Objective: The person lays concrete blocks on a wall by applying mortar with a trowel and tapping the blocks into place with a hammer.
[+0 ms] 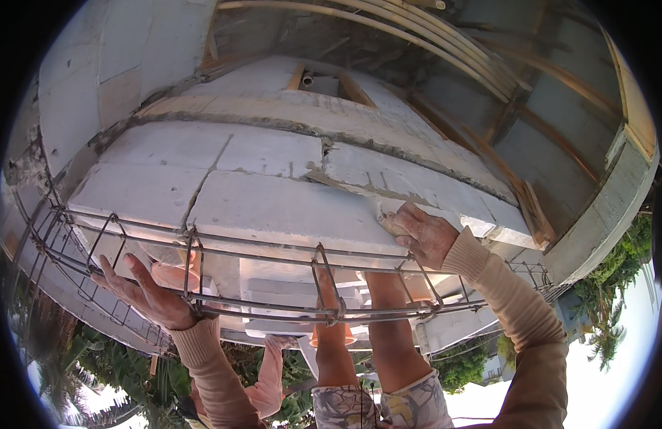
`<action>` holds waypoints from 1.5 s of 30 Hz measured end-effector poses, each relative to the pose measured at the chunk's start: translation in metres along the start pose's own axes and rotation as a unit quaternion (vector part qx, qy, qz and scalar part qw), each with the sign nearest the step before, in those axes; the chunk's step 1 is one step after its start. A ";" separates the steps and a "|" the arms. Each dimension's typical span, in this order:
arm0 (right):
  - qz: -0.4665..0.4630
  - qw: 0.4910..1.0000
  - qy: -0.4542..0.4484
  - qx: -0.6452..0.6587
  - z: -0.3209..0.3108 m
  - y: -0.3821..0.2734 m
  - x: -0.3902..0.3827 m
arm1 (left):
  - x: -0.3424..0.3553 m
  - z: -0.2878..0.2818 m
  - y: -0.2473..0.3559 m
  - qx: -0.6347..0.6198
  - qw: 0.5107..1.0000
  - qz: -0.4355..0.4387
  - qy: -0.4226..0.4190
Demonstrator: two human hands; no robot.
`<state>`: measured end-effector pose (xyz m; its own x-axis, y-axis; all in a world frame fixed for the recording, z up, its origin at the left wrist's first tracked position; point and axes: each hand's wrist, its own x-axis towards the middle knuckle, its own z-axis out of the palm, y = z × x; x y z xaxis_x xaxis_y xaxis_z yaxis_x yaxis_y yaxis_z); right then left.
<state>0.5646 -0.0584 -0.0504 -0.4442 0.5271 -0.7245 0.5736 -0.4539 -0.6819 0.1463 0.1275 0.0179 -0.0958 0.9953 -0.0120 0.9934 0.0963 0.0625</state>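
My right hand [424,234] is closed round the handle of a trowel [388,223]. Its thin blade lies along the joint between pale blocks, where grey mortar [399,193] shows smeared over the edge. Just left of the trowel is a large white block [284,207] in the nearer row; behind it sits another white block [431,175]. My left hand [148,297] is open, its fingers spread and the palm against or very close to the bars of a rebar cage [263,254]. Whether it bears on the bars I cannot tell.
The rebar cage runs across in front of the block wall, above my bare legs [395,325]. A pink sleeve [269,379] of another person shows below. Bamboo poles [445,43] stretch overhead at the upper right. A small wood-framed opening [327,86] is in the far wall.
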 end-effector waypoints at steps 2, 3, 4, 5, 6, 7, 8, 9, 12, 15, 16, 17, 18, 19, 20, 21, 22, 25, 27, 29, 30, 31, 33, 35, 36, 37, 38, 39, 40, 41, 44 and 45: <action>-0.002 1.000 -0.014 0.027 -0.005 -0.004 -0.007 | -0.002 0.002 0.014 -0.044 0.996 -0.074 0.015; -0.006 0.999 -0.011 0.034 -0.005 -0.005 -0.010 | 0.000 0.003 0.023 -0.069 0.991 -0.110 0.024; -0.009 0.999 -0.007 0.041 -0.005 -0.006 -0.015 | 0.001 0.002 0.023 -0.063 0.993 -0.100 0.021; -0.012 0.999 -0.003 0.048 -0.005 -0.007 -0.019 | 0.002 0.001 0.019 -0.056 0.994 -0.090 0.018; -0.011 0.998 -0.011 0.064 -0.006 -0.008 -0.025 | 0.001 0.000 0.018 -0.049 0.995 -0.080 0.014; -0.011 0.997 -0.018 0.081 -0.008 -0.010 -0.032 | -0.001 0.000 0.018 -0.040 0.995 -0.085 0.009; -0.011 0.995 -0.026 0.097 -0.009 -0.009 -0.037 | -0.002 -0.001 0.019 -0.031 0.995 -0.090 0.005; -0.024 0.995 0.003 0.100 -0.012 -0.005 -0.043 | -0.001 -0.003 0.020 -0.023 0.995 -0.095 0.001; -0.025 0.992 0.068 0.104 -0.012 0.005 -0.044 | 0.000 -0.004 -0.002 -0.002 1.000 -0.029 0.006; 0.043 0.992 0.076 0.087 -0.014 0.016 -0.019 | -0.002 0.001 -0.005 0.000 1.000 -0.012 -0.003; 0.049 0.993 0.066 0.081 -0.012 0.023 -0.003 | -0.002 0.003 -0.005 -0.002 1.000 -0.007 -0.006; 0.055 0.994 0.056 0.074 -0.012 0.026 0.010 | -0.003 0.005 -0.004 -0.006 1.000 0.000 -0.010; 0.044 0.995 0.052 0.071 -0.008 0.020 0.023 | -0.002 0.004 -0.007 -0.007 1.000 0.004 -0.007; 0.035 0.996 0.048 0.068 -0.003 0.014 0.034 | -0.002 0.003 -0.008 -0.011 1.000 0.007 -0.005; 0.027 0.997 0.044 0.064 0.000 0.010 0.039 | -0.002 0.005 -0.007 -0.020 1.000 0.004 0.001; 0.008 0.996 0.057 0.060 0.006 0.003 0.040 | -0.001 0.000 -0.004 -0.021 1.000 -0.015 0.004; -0.005 0.996 0.074 0.049 0.005 -0.005 0.035 | -0.002 0.001 0.005 -0.031 0.999 -0.037 0.004; -0.034 0.995 0.080 0.050 -0.003 -0.010 0.032 | -0.001 -0.001 0.022 -0.049 0.995 -0.082 0.004; -0.050 0.992 0.065 0.100 -0.013 -0.014 0.032 | -0.002 -0.002 0.014 -0.045 0.998 -0.053 0.007; -0.067 0.979 0.043 0.188 -0.023 -0.024 0.036 | 0.002 -0.007 0.027 -0.075 0.993 -0.091 0.014; -0.040 0.984 0.049 0.165 -0.024 -0.028 0.042 | 0.003 -0.007 0.036 -0.102 0.986 -0.128 0.015; -0.009 0.988 0.056 0.141 -0.024 -0.033 0.052 | 0.001 -0.005 0.035 -0.086 0.988 -0.126 0.006; 0.013 0.992 0.066 0.108 -0.024 -0.036 0.074 | 0.000 -0.001 0.032 -0.055 0.991 -0.122 -0.007; -0.009 0.993 0.072 0.094 -0.014 -0.027 0.094 | 0.001 0.002 0.028 -0.091 0.991 -0.098 0.025; -0.033 0.993 0.092 0.071 -0.002 -0.028 0.097 | 0.002 0.001 0.022 -0.092 0.992 -0.081 0.022; -0.053 0.992 0.108 0.048 0.014 -0.030 0.092 | 0.002 -0.001 0.026 -0.094 0.993 -0.067 0.013; -0.061 0.991 0.104 0.055 0.020 -0.028 0.089 | 0.000 -0.001 0.036 -0.071 0.989 -0.127 -0.002; -0.072 0.990 0.098 0.066 0.026 -0.030 0.086 | -0.003 -0.003 0.032 -0.065 0.991 -0.118 -0.010; -0.077 0.989 0.077 0.102 0.013 -0.036 0.084 | -0.001 -0.004 0.028 -0.065 0.992 -0.108 -0.010; -0.082 0.986 0.056 0.137 0.002 -0.040 0.083 | 0.001 -0.007 0.029 -0.066 0.991 -0.115 -0.006; -0.095 0.988 0.075 0.093 -0.017 -0.045 0.079 | 0.002 -0.001 0.026 -0.120 0.986 -0.116 0.020; -0.077 0.988 0.100 0.089 -0.014 -0.048 0.082 | 0.001 0.001 0.026 -0.146 0.983 -0.112 0.027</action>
<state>0.5103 0.0169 -0.0756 -0.3615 0.7235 -0.5881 0.3715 -0.4667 -0.8026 0.1723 0.1312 0.0182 -0.3204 0.9473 -0.0050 0.8876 0.3020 0.3478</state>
